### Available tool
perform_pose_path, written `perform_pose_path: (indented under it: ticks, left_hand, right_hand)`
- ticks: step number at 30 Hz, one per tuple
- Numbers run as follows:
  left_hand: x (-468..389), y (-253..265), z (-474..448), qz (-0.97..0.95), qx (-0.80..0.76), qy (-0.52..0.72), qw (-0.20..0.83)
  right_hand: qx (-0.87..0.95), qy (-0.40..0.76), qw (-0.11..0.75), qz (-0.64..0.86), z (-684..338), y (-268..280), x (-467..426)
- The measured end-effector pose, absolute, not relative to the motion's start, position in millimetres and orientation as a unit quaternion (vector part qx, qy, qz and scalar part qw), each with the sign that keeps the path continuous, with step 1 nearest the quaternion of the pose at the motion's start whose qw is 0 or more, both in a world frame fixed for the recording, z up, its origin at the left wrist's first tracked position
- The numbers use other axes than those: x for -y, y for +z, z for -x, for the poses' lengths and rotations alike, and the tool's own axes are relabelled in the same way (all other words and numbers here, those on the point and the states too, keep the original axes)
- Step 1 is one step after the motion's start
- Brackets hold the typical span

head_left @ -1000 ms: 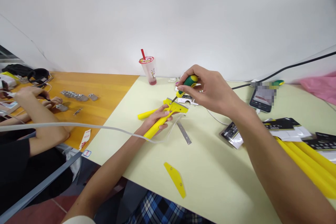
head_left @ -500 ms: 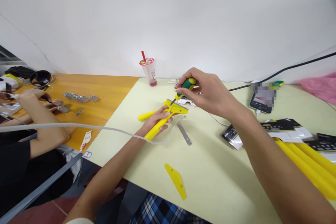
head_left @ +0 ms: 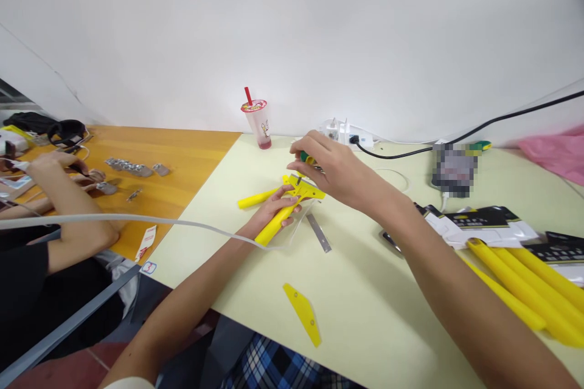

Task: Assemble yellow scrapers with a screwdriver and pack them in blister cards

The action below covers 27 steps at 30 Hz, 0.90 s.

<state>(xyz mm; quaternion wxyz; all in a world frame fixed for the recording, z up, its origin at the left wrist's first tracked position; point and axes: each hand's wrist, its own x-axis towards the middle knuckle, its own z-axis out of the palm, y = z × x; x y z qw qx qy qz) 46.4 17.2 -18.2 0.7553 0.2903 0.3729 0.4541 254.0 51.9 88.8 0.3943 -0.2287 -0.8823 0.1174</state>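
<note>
My left hand (head_left: 270, 213) is closed around the handle of a yellow scraper (head_left: 275, 226), whose wide head points away from me. Above that head, my right hand (head_left: 329, 165) grips a screwdriver (head_left: 306, 158) with a green and yellow handle, its tip down at the scraper head. My fingers partly hide the screwdriver. Another yellow handle (head_left: 254, 199) lies behind my left hand. Just right of the scraper, a flat metal blade (head_left: 319, 234) rests on the table. A loose yellow cover plate (head_left: 302, 313) with two holes is close to the near edge.
A cup with a red straw (head_left: 260, 124) stands by the wall. Right are a phone (head_left: 455, 171), packaged items (head_left: 495, 225) and yellow handles (head_left: 524, 273). A power strip (head_left: 349, 134) is behind my right hand. A pale cable (head_left: 150, 219) crosses in front. A co-worker's arm (head_left: 75, 206) is left.
My right hand has shifted slightly left and turned, with the screwdriver now more upright and more hidden by my fingers. My left hand and the scraper stay nearly in place.
</note>
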Motion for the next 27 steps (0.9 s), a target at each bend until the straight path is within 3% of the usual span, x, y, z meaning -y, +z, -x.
perform_pose_path:
  ticks: [4, 9, 18, 27]
  left_hand:
    - [-21, -28, -48, -0.282, -0.373, 0.459, 0.755]
    - [-22, -26, -47, -0.291, -0.371, 0.465, 0.749]
    - [-20, -24, -48, -0.314, -0.387, 0.451, 0.740]
    - [-20, -27, -48, -0.317, -0.389, 0.452, 0.737]
  right_hand:
    - [0.891, 0.141, 0.361, 0.235, -254, 81, -55]
    - [0.877, 0.187, 0.388, 0.211, -261, 78, -63]
    - [0.883, 0.127, 0.375, 0.253, -265, 79, -65]
    - [0.879, 0.165, 0.371, 0.248, -266, 77, -69]
